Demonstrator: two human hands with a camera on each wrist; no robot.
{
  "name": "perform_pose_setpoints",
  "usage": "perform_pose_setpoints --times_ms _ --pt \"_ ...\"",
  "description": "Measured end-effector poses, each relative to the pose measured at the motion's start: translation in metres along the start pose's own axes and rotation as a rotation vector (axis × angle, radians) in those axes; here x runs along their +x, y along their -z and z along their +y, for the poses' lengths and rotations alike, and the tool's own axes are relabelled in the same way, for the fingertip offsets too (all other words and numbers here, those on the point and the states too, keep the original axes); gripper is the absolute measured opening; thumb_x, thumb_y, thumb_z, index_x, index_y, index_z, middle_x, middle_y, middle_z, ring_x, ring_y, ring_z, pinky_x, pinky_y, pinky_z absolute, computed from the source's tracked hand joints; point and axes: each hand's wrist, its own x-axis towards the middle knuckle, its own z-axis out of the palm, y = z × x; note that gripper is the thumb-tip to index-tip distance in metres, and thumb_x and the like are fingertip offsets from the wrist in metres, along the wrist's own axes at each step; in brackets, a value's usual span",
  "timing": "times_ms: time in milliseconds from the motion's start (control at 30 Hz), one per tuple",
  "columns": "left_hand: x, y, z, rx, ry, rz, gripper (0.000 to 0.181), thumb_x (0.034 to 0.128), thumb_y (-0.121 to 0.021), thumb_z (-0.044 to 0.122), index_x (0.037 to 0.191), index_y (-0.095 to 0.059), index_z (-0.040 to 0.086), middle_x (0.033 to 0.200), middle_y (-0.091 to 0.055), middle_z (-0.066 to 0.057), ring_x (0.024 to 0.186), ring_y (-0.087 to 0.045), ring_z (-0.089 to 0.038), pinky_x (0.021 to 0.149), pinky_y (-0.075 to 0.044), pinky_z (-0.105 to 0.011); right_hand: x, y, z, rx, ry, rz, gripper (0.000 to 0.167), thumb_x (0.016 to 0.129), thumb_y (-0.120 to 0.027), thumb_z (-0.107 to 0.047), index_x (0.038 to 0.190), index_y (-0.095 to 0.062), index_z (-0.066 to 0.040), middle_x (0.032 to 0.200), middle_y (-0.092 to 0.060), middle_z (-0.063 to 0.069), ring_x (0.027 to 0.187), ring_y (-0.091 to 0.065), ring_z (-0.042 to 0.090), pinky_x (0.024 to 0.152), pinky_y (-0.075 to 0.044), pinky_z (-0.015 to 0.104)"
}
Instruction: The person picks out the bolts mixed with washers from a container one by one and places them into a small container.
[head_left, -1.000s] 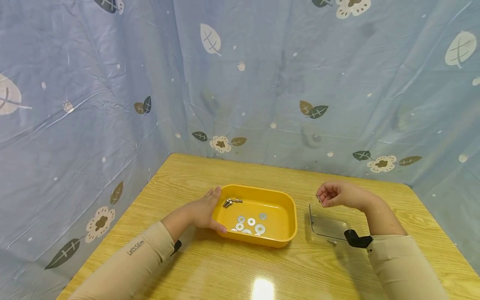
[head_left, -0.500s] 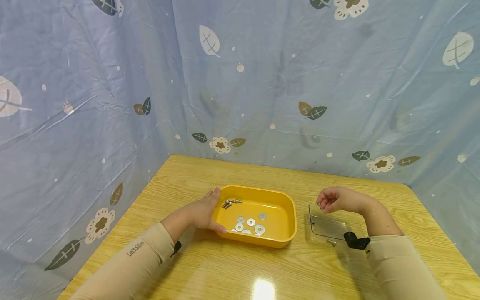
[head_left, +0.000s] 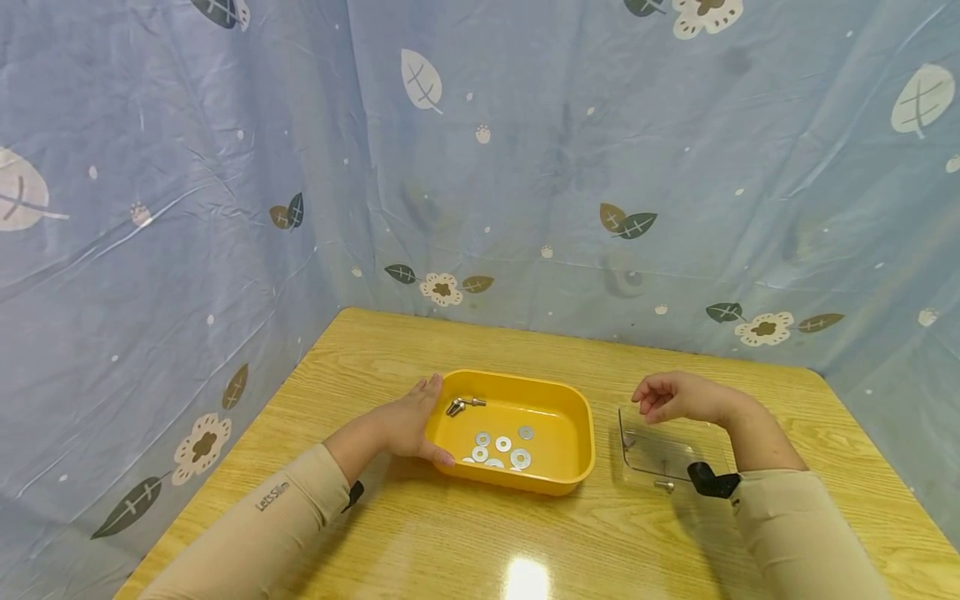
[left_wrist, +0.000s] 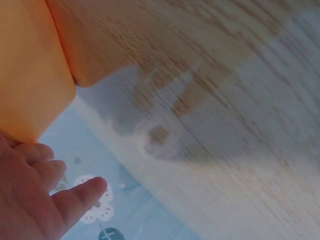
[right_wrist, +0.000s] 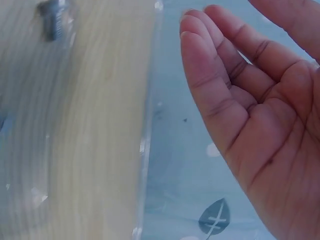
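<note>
My left hand (head_left: pixel 408 421) rests against the left end of a yellow tray (head_left: pixel 555 482), fingers along its outer wall and thumb at the front rim. In the left wrist view the little finger of the left hand (left_wrist: pixel 35 195) stands off the tray wall (left_wrist: pixel 30 60). Inside the tray lie several metal screws (head_left: pixel 457 407) and several flat washers (head_left: pixel 520 458). Over a clear plastic box (head_left: pixel 660 454) hovers my right hand (head_left: pixel 686 398), fingers loosely bent and nothing visible in them. A screw (head_left: pixel 665 486) shows at the box's front; another screw (right_wrist: pixel 55 20) appears in the right wrist view.
The wooden table (head_left: pixel 450 542) carries the tray in the middle and the box to its right. A blue patterned curtain (head_left: pixel 510 167) hangs behind the table and along its sides.
The right hand pinched a screw over the clear box, lowered slightly and let it go; its fingers now hold nothing visible. The left hand and tray have stayed put.
</note>
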Motion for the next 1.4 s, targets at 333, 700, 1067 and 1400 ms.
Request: perform_pose_setpoints --times_ms 333,700,1067,1400 --pt "-0.001 0.001 0.001 0.001 -0.016 0.003 0.134 0.0561 -0.060 0.077 0.145 0.003 0.000 0.152 0.002 -0.016 0.139 -0.001 -0.032 0.109 -0.019 -0.043 0.019 -0.001 -0.032 -0.054 0.031 0.068 0.031 0.084 -0.066 -0.018 0.107 -0.054 0.000 0.097 -0.057 0.014 0.087 -0.058 0.023 0.077 -0.050 0.033" --pt "0.001 0.001 0.000 -0.002 -0.018 0.003 0.135 0.0554 -0.059 0.078 0.145 0.004 -0.001 0.152 0.002 -0.017 0.139 -0.001 -0.033 0.109 -0.019 -0.043 0.059 -0.020 -0.074 -0.138 0.122 0.114 0.023 0.086 -0.064 -0.014 0.106 -0.058 -0.005 0.097 -0.059 0.010 0.087 -0.058 0.021 0.076 -0.050 0.029" --pt "0.001 0.001 0.000 -0.007 -0.010 -0.004 0.136 0.0540 -0.059 0.079 0.145 0.005 0.000 0.152 0.004 -0.015 0.139 0.001 -0.030 0.110 -0.016 -0.041 0.104 -0.053 -0.092 -0.181 0.193 0.038 0.023 0.085 -0.065 -0.015 0.105 -0.060 -0.004 0.092 -0.060 0.003 0.084 -0.059 0.016 0.076 -0.050 0.028" --pt "0.003 -0.001 -0.002 -0.007 -0.015 0.006 0.136 0.0548 -0.060 0.078 0.145 0.004 -0.001 0.152 0.002 -0.017 0.139 -0.001 -0.033 0.110 -0.017 -0.042 0.136 -0.080 -0.098 -0.209 0.204 -0.014 0.022 0.086 -0.063 -0.008 0.106 -0.059 0.000 0.090 -0.062 0.000 0.084 -0.059 0.013 0.076 -0.050 0.026"
